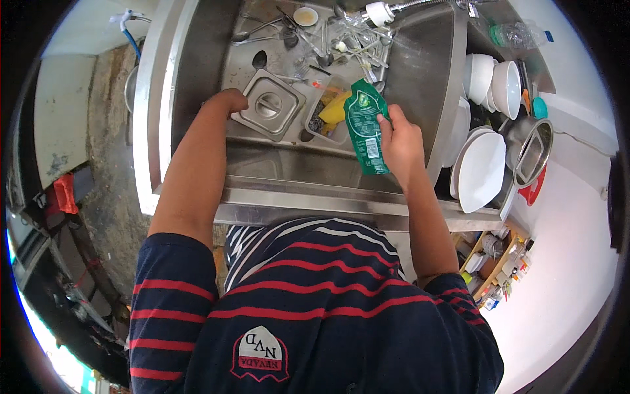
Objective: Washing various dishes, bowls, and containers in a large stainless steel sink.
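Observation:
My right hand (401,141) grips a green soft pouch (365,125), thumb on its front, fingers behind. The pouch hangs upright at the right side of a clear plastic tub (339,134). A yellow sponge or cloth (335,110) and a dark scouring pad (315,123) lie in that tub. At the sink's left, my left hand (230,101) is closed at the edge of a square steel lid (268,105) with a recessed handle. Its fingertips are mostly hidden. The lid lies tilted, left of the tub.
Many spoons and forks (367,52) lie in the steel sink (315,172), with a small white cup (305,16). A spray faucet (378,13) hangs at the back. White bowls (505,88), plates (482,172) and steel pans (531,151) stack up on the right.

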`<state>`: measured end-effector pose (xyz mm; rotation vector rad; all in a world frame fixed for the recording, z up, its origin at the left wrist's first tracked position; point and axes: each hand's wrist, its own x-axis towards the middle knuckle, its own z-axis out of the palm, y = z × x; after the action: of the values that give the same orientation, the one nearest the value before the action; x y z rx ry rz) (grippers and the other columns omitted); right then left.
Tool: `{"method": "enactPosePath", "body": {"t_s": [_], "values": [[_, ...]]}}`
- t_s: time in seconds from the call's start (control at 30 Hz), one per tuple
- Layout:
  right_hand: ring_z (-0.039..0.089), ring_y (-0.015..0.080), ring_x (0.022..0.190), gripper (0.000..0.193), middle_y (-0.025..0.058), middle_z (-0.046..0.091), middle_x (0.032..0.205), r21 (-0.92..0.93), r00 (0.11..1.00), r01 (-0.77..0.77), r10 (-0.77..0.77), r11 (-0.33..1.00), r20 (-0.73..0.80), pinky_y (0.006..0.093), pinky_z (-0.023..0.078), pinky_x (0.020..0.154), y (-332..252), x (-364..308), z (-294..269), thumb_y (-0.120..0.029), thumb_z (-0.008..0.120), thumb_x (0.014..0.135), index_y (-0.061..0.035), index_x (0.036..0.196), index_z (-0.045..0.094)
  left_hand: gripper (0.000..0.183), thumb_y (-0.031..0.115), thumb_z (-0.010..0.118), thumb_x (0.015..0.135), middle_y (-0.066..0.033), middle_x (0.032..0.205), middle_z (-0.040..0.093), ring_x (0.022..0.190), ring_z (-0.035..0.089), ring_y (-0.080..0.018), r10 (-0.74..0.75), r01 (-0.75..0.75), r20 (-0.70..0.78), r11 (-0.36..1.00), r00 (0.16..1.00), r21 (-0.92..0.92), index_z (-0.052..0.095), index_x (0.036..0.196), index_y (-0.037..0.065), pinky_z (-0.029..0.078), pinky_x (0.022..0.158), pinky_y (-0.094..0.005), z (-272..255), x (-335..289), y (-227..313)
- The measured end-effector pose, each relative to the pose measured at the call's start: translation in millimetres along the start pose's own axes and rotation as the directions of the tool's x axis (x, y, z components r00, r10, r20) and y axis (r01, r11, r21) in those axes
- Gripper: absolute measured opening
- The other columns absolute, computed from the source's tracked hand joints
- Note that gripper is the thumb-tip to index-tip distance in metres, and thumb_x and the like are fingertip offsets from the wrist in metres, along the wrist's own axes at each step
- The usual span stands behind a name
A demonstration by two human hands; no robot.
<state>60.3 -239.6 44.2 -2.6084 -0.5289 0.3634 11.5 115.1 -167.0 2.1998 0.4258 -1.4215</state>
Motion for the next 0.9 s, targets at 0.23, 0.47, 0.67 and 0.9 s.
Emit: {"method": "enactPosePath", "body": {"t_s": [0.23,0.47,0.67,0.9], "values": [[0.059,0.0469,0.071,0.012,0.0242,0.06,0.069,0.023,0.998,-0.043,0.042,0.999,0.049,0.053,0.043,0.06,-8,1,-3,-0.016,0.056,0.092,-0.0053,0.094,0.051,0.047,0.028,0.059,0.085,-0.0232,0.102,0.067,0.08,0.069,-0.0294,-0.119,0.108,-0.077,0.986,0.99,-0.126,0.06,0.112,-0.01,0.055,0.068,-0.0413,0,-13,2],[0.057,0.0425,0.06,0.012,0.0221,0.056,0.064,0.021,0.999,0.048,-0.048,0.999,0.024,0.0442,0.042,0.053,-18,5,8,-0.016,0.056,0.094,-0.0043,0.092,0.053,0.041,0.028,0.058,0.086,-0.0236,0.114,0.064,0.098,0.067,-0.0322,0.239,-0.215,-0.103,0.956,0.965,0.201,0.065,0.107,-0.007,0.052,0.081,-0.0431,32,46,-68],[0.059,0.0464,0.07,0.011,0.0243,0.059,0.068,0.043,0.999,-0.036,0.034,0.998,0.039,0.0525,0.042,0.058,-15,1,-2,-0.015,0.057,0.093,-0.0054,0.093,0.051,0.048,0.038,0.057,0.085,-0.0184,0.123,0.061,0.104,0.063,-0.034,0.203,-0.203,-0.208,0.979,0.957,0.02,0.065,0.113,0.0,0.048,0.091,-0.0441,-3,-47,48],[0.058,0.0437,0.062,0.012,0.0223,0.058,0.065,0.058,1.0,-0.006,0.006,0.998,-0.007,0.0456,0.043,0.053,-11,2,6,-0.015,0.056,0.094,-0.0049,0.091,0.051,0.048,0.045,0.056,0.092,-0.0093,0.106,0.065,0.096,0.063,-0.0206,0.494,0.092,0.32,0.431,0.809,-0.898,0.054,0.122,0.007,0.049,0.086,-0.0376,46,-110,144]]}}
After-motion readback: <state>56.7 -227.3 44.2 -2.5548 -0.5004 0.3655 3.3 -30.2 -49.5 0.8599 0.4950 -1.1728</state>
